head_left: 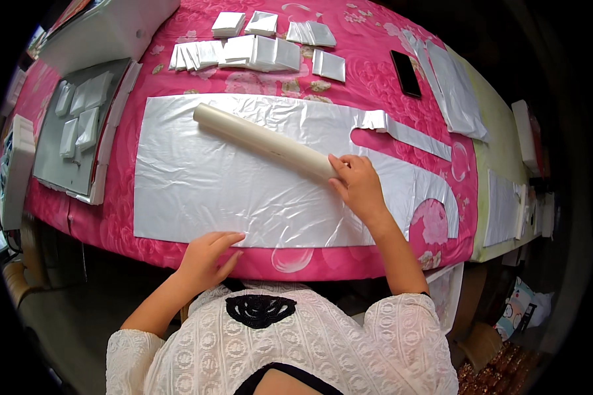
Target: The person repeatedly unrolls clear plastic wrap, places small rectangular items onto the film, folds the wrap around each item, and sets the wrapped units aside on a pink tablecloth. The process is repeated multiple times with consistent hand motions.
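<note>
Across the silvery plastic sheet (244,191) on the counter (349,264) lies a pale tube (267,140), its right end gripped by the right hand (357,184); the left hand (209,258), thumb and fingers apart, is at the sheet's near edge. The tube looks stiff and smooth, best held near an end, the sheet light and slippery, best pinned flat. Folded packets (260,52) lie beyond.

The bare right hand (357,185) holds one end of a long cream cylinder (263,140) across a flat silvery-white plastic sheet (197,184); the bare left hand (209,258) is at the sheet's near edge.
</note>
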Motion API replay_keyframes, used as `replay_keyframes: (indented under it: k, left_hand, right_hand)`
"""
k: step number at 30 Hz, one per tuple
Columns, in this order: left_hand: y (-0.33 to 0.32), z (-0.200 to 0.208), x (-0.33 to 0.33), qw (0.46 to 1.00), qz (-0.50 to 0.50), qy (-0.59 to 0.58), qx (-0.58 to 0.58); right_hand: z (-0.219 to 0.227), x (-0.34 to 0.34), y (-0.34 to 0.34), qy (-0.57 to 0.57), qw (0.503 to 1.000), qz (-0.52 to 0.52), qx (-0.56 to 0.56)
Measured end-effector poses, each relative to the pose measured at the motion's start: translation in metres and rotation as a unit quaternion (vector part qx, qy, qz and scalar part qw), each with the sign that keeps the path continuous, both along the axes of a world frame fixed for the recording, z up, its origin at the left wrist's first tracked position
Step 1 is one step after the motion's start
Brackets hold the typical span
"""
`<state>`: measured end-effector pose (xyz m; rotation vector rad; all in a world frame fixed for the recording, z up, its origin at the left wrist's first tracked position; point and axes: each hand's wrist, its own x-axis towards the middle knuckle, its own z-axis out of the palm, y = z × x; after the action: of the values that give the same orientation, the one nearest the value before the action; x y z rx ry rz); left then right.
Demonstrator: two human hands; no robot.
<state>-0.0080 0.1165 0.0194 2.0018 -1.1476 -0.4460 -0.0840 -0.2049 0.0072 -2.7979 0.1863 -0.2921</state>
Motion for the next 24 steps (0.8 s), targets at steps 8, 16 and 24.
replay_keyframes:
  k: [8,16,24]
  left_hand:
    - [-0.083,-0.036,-0.019,0.993,-0.028,-0.11,0.031]
    - [-0.135,-0.053,-0.036,0.991,-0.069,-0.108,-0.025]
    - [-0.164,-0.044,-0.055,0.983,-0.133,-0.127,0.004]
  right_hand:
    - [-0.011,-0.082,0.066,0.035,0.981,0.066,0.181]
    - [-0.062,-0.129,-0.105,-0.006,0.993,-0.108,-0.047]
    - [-0.064,-0.231,-0.214,-0.062,0.905,-0.413,-0.081]
